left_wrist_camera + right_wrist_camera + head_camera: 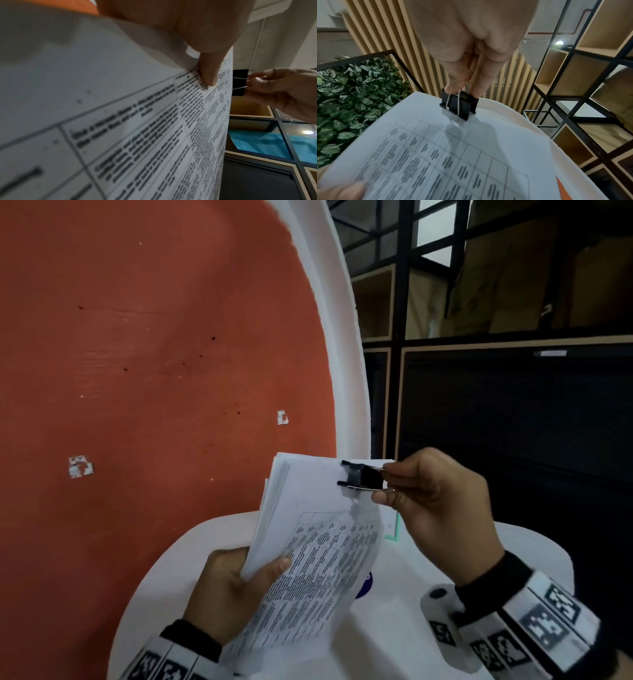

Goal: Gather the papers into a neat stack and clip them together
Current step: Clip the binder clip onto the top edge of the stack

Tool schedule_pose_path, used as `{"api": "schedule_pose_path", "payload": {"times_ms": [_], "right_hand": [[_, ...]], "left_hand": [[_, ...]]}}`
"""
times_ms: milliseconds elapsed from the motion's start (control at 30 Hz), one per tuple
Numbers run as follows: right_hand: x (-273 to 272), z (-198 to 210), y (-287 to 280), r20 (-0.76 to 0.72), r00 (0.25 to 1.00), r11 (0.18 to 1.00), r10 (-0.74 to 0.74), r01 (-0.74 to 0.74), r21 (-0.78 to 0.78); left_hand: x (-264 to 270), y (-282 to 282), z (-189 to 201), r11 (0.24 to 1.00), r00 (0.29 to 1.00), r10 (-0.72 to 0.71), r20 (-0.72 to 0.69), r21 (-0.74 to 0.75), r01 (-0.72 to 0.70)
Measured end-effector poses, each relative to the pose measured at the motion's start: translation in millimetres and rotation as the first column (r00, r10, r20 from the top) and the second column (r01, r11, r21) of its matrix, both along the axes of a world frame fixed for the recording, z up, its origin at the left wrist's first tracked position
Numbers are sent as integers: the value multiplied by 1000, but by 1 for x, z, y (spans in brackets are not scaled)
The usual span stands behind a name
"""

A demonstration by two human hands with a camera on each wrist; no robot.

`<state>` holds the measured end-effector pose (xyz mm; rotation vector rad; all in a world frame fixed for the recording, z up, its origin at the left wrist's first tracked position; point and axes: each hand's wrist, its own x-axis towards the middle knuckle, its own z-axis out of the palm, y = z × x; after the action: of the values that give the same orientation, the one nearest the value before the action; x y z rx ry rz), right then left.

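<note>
Orange bench (137,354) with a white rim, shelving beyond. Left hand (226,594) grips the paper stack (315,542) at its 7 o'clock corner — right hand (442,505) pinches the black binder clip (363,475) onto the 1 o'clock edge.

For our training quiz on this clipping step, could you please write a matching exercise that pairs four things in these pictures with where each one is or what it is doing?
Column one:
1. left hand
2. right hand
3. binder clip
4. stack of papers

Column two:
A. sits at the top edge of the stack
B. pinches the clip's wire handles
C. held up off the white table, printed side facing the person
D. grips the stack at its lower left edge

Right pairs: 1-D, 2-B, 3-A, 4-C
</note>
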<state>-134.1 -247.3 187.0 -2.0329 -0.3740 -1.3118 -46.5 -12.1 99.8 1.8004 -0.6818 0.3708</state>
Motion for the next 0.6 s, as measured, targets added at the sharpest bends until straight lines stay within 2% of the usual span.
{"api": "schedule_pose_path", "payload": {"times_ms": [100, 200, 267, 367, 600], "right_hand": [[2, 15, -6, -36, 998, 997, -53, 51, -62], [2, 34, -9, -182, 983, 995, -34, 16, -98], [1, 50, -13, -309, 951, 994, 6, -40, -106], [1, 71, -22, -445, 896, 978, -8, -87, -192], [-1, 99, -26, -626, 778, 935, -59, -177, -307]], "left_hand": [[3, 3, 0, 999, 997, -21, 76, 32, 19], [4, 6, 2, 998, 989, -16, 150, 58, 7], [4, 9, 3, 996, 976, -13, 220, 85, -6], [6, 12, 5, 988, 952, -17, 306, 153, -32], [5, 13, 8, 969, 925, -37, 377, 242, -59]]}}
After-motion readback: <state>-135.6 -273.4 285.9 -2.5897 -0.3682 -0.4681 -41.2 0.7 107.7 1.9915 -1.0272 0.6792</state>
